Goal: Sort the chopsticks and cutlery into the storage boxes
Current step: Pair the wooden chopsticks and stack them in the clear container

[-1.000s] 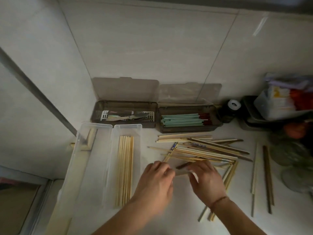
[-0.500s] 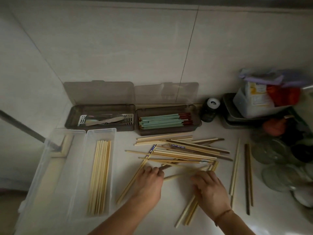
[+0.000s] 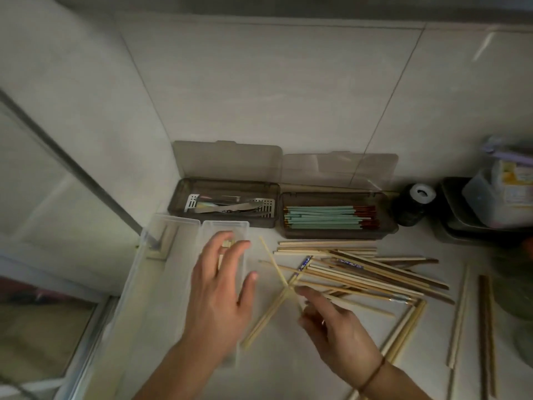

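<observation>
Pinched between my right hand's thumb and fingers was one pale chopstick, angled up and away to the left, its far tip over the counter just right of the clear box. My left hand was spread, fingers straight, holding nothing, hovering over that clear box; bamboo sticks showed between my fingers inside it. Whether the palm touched the box, I could not tell. A second clear box sat touching it on the left.

Loose pile of chopsticks lay on the counter right of my hands, mostly pale, some dark brown, two with blue patterned ends, crossing each other. A pale pair ran diagonally under my right hand's stick. Farther right, a pale stick and a dark pair lay apart from the pile, roughly parallel.

Against the wall, two smoky boxes stood side by side with lids up: left box held metal cutlery on a white slotted tray; right box held green chopsticks with red ends. A dark jar stood just right of it.
</observation>
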A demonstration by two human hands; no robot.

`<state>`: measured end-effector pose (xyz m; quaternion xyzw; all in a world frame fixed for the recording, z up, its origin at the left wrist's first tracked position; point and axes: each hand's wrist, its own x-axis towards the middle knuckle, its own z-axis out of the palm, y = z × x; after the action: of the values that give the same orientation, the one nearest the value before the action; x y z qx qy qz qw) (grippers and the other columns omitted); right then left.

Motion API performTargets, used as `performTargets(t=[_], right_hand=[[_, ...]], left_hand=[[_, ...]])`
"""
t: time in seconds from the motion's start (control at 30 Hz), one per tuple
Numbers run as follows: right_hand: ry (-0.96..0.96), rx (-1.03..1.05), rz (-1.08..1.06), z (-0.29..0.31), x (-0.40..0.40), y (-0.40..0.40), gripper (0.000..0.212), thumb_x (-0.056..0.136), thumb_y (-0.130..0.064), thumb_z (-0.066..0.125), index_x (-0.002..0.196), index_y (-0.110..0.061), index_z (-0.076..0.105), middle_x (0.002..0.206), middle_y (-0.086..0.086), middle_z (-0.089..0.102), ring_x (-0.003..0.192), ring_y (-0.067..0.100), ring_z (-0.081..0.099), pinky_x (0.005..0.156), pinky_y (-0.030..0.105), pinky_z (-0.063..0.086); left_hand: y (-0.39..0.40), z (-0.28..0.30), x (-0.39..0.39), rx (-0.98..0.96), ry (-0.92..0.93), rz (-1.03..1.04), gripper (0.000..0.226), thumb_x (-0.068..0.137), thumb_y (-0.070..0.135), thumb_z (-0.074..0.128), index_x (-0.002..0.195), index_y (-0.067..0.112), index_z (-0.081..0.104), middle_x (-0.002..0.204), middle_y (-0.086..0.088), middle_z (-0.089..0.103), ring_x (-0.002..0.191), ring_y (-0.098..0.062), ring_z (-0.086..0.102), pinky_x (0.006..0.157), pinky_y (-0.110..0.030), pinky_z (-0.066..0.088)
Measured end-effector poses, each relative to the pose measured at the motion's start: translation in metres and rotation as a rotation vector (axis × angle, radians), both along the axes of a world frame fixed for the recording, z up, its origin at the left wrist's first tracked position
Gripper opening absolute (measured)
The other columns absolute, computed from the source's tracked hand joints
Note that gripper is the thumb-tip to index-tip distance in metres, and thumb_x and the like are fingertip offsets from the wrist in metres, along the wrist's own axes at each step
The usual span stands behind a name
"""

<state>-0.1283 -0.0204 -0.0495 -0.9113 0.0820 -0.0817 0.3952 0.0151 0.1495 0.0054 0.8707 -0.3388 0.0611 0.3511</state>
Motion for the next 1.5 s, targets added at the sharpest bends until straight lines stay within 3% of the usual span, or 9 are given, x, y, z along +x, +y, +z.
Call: performTargets(t=[0.17,0.37,0.57,0.87,1.03,1.13,1.2,1.33,1.5], right_hand=[[-0.087,-0.218,0.067,0.03,0.055,0.059,0.009,0.078,-0.029,0.057,0.085,-0.03,0.063,0.073,-0.013,0.064,0.062,0.005,0.057,0.054,0.02,0.047],[0.177,-0.701,0.188,0.029,0.113,0.111,0.01,0.059,-0.031,0.059,0.057,-0.022,0.06,0.048,-0.004,0.056,0.065,0.021,0.053,0.063,0.034,0.044],[0.52,-0.959,0.365,0.029,0.138,0.124,0.019,0.088,-0.027,0.051,0.091,-0.016,0.066,0.084,0.007,0.07,0.111,0.033,0.047,0.109,0.063,0.008],[0.563,-1.008,0.421,0.01,0.138,0.123,0.03,0.09,-0.033,0.048,0.114,-0.02,0.06,0.095,0.005,0.068,0.122,0.035,0.043,0.099,0.066,-0.028],[0.483,-0.913,0.385,0.021,0.118,0.116,0.026,0.086,-0.03,0.054,0.106,-0.017,0.065,0.093,0.003,0.069,0.121,0.034,0.045,0.106,0.069,-0.014],[-0.012,-0.65,0.211,0.012,0.085,0.092,0.015,0.08,-0.024,0.061,0.092,-0.021,0.069,0.094,-0.006,0.067,0.112,0.024,0.056,0.111,0.055,0.023],[-0.185,-0.448,-0.003,0.001,0.059,0.069,0.011,0.081,-0.017,0.063,0.089,-0.019,0.07,0.091,-0.007,0.066,0.093,0.021,0.061,0.093,0.038,0.046],[0.173,-0.398,-0.332,-0.036,0.022,0.035,0.021,0.073,-0.024,0.065,0.092,-0.032,0.061,0.07,-0.011,0.062,0.064,0.018,0.063,0.051,0.024,0.045],[0.28,-0.474,-0.505,-0.056,0.02,0.01,0.024,0.065,-0.016,0.079,0.082,-0.03,0.069,0.08,-0.008,0.065,0.077,0.024,0.063,0.047,0.029,0.048]], left_hand=[[0.043,-0.022,0.037,0.422,0.042,-0.007,0.021,0.076,0.022,0.056,0.094,0.028,0.066,0.1,0.011,0.062,0.102,-0.022,0.056,0.092,-0.047,0.043],[0.06,-0.033,0.043,0.757,0.089,-0.167,0.022,0.057,0.02,0.074,0.076,0.03,0.071,0.104,0.016,0.065,0.128,-0.023,0.049,0.105,-0.057,0.011],[0.068,-0.035,0.047,0.818,0.066,-0.203,0.03,0.086,0.015,0.052,0.108,0.026,0.069,0.132,0.013,0.052,0.145,-0.016,0.001,0.109,-0.058,-0.016],[0.077,-0.039,0.044,0.853,0.111,-0.281,0.026,0.091,0.02,0.05,0.109,0.027,0.067,0.13,0.013,0.047,0.147,-0.02,-0.016,0.108,-0.061,-0.022],[0.073,-0.036,0.037,0.93,0.04,-0.289,0.03,0.094,0.026,0.045,0.118,0.024,0.063,0.142,0.005,0.041,0.147,-0.026,-0.017,0.105,-0.065,-0.024],[0.064,-0.034,0.026,0.945,0.003,-0.283,0.035,0.095,0.031,0.04,0.123,0.02,0.059,0.14,-0.001,0.043,0.148,-0.029,0.0,0.104,-0.063,-0.027],[0.054,-0.037,0.02,0.918,0.008,-0.281,0.038,0.097,0.037,0.038,0.126,0.02,0.055,0.131,-0.002,0.05,0.139,-0.028,0.023,0.106,-0.059,-0.024],[0.036,-0.05,0.019,0.903,0.001,-0.194,0.042,0.097,0.044,0.039,0.135,0.027,0.042,0.132,0.001,0.052,0.131,-0.026,0.035,0.109,-0.061,-0.012],[0.025,-0.057,0.019,1.023,-0.017,-0.235,0.039,0.091,0.027,0.053,0.13,0.024,0.053,0.141,0.0,0.043,0.144,-0.03,0.015,0.098,-0.069,-0.029]])
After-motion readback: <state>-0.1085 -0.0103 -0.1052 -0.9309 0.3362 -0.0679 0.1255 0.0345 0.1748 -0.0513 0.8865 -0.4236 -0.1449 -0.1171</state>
